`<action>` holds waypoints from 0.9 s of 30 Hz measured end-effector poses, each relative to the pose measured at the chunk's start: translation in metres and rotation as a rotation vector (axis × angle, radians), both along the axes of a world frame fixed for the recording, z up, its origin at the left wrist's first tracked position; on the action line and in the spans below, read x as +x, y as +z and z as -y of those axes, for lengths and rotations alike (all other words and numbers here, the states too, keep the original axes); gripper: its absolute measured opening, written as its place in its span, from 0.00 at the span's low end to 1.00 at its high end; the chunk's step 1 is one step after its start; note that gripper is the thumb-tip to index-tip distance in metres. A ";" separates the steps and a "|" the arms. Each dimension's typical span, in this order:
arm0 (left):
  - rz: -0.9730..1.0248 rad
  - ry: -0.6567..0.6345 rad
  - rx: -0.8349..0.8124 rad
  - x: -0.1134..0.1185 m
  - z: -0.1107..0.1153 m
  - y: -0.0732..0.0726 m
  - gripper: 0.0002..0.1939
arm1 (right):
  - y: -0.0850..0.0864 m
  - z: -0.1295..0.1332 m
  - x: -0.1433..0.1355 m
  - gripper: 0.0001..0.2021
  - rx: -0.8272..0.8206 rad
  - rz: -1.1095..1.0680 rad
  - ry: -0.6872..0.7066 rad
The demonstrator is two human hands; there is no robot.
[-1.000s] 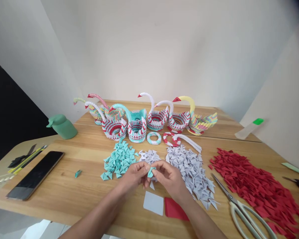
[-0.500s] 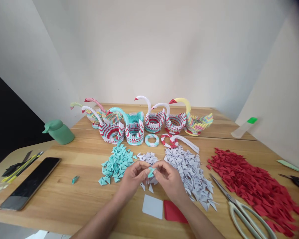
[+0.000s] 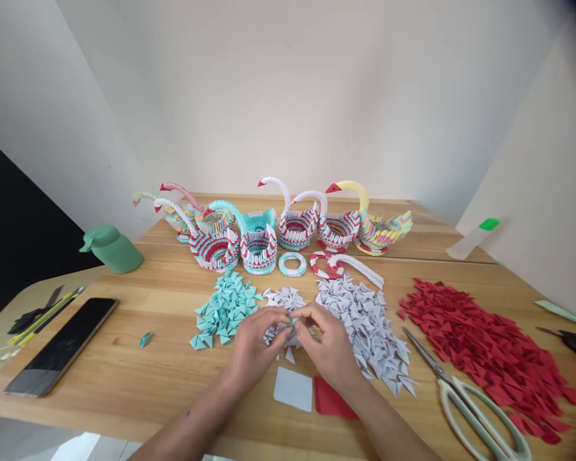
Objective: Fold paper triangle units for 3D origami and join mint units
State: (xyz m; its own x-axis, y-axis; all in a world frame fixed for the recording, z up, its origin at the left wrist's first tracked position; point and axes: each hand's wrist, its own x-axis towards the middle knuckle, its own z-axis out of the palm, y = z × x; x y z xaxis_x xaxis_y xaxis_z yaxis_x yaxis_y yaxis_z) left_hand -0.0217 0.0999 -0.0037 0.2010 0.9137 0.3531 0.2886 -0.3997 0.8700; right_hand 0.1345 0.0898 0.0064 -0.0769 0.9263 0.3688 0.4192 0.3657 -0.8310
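Observation:
Between the fingertips of my left hand (image 3: 262, 336) and my right hand (image 3: 322, 336) is a small teal paper piece (image 3: 292, 321), pinched by both and mostly covered. The hands meet above a small heap of white folded pieces (image 3: 284, 299). Left of them lies a pile of teal folded triangles (image 3: 228, 307); to the right spreads a larger white pile (image 3: 362, 326). White square sheets (image 3: 293, 388) and red sheets (image 3: 333, 398) lie below the hands, the red ones partly behind my right forearm.
Paper swans (image 3: 259, 246) stand in rows behind two paper rings (image 3: 292, 264). Scissors (image 3: 454, 384) and a red pile (image 3: 489, 352) are at right. A phone (image 3: 62, 346), a green container (image 3: 112, 250) and a lone teal piece (image 3: 145, 339) are at left.
The teal piece has turned between my fingertips and less of it shows. Both hands have come slightly closer together. The whole view has shifted a little.

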 end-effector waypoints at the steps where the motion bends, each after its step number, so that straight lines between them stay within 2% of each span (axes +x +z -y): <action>1: 0.016 -0.002 -0.021 0.000 0.000 0.000 0.03 | 0.000 0.000 0.000 0.07 -0.008 -0.007 0.009; 15: 0.182 -0.017 -0.287 -0.003 -0.002 -0.001 0.10 | 0.000 0.000 0.003 0.08 -0.064 -0.058 0.051; 27: 0.211 -0.046 -0.318 -0.003 -0.001 -0.001 0.10 | -0.001 -0.001 0.004 0.08 -0.037 -0.043 0.042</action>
